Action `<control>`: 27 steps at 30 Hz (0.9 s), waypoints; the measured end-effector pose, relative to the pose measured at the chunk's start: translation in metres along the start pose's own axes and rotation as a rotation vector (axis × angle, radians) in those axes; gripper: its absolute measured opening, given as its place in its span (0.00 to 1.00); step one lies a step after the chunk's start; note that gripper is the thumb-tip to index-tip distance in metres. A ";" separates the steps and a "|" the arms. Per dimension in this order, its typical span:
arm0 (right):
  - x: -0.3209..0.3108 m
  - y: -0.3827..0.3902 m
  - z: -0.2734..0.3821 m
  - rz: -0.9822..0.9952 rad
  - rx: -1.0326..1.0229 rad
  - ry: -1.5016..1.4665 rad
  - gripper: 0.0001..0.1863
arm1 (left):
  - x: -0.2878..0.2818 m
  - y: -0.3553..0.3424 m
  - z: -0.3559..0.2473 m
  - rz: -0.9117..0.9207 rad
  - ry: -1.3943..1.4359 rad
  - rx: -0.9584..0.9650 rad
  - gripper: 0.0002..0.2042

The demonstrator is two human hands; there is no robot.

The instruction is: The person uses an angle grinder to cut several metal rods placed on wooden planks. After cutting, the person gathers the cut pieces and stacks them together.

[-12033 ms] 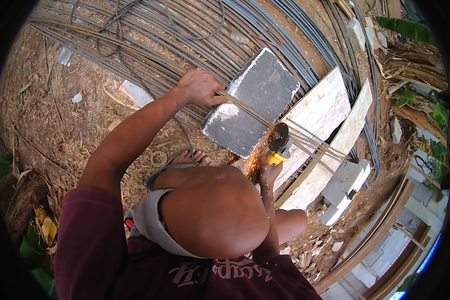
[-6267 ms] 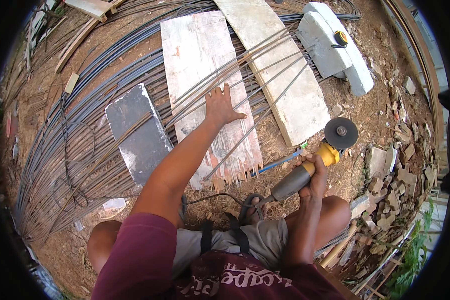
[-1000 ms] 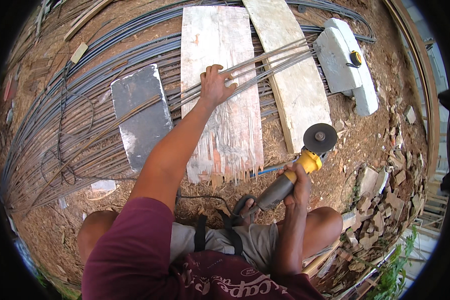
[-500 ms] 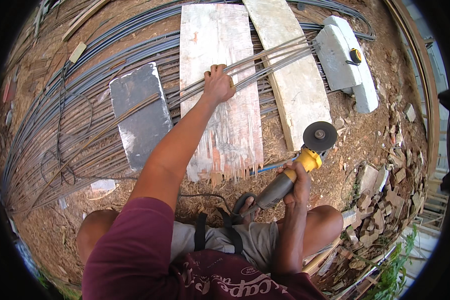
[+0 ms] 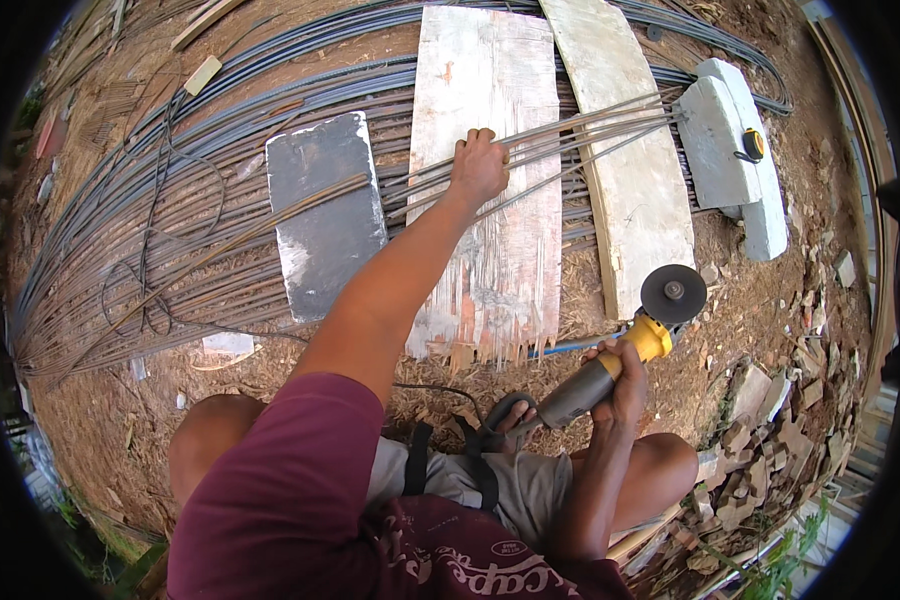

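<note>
1. I'm seeing steel rods [image 5: 590,132] lying across the splintered board [image 5: 485,80]; uneven pressure could roll them apart.
2. Over the board, the left hand [image 5: 481,167] is clutching rods in curled fingers; a sudden roll could pinch it.
3. Off the board's near-right corner, the right hand [image 5: 626,385] is clasping the grinder [image 5: 650,341]; a slack grip could tip its disc [image 5: 660,296] kneeward.
</note>
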State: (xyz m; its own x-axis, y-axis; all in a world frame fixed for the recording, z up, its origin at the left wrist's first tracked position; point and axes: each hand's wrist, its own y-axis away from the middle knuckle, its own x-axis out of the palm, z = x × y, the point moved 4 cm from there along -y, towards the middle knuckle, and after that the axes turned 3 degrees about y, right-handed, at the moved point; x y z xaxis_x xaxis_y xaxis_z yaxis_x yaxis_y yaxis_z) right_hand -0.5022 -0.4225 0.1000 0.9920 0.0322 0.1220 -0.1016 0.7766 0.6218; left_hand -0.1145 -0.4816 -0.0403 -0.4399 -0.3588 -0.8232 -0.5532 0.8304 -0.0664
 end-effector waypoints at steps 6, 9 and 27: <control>-0.001 -0.003 -0.002 0.025 0.054 0.020 0.12 | -0.006 0.023 -0.016 -0.169 0.081 0.128 0.19; -0.001 -0.004 -0.003 -0.003 0.050 0.045 0.12 | -0.005 0.038 -0.029 -0.105 0.035 0.178 0.20; 0.016 -0.006 0.003 0.061 0.037 0.002 0.10 | -0.137 -0.035 -0.004 -0.054 -0.102 0.390 0.22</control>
State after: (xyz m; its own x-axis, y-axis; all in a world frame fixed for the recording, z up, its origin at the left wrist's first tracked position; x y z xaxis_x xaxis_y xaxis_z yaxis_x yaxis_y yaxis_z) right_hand -0.4857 -0.4290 0.1003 0.9840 0.0801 0.1590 -0.1647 0.7492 0.6415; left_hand -0.0379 -0.4629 0.0769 -0.3343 -0.3782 -0.8633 -0.2550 0.9181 -0.3035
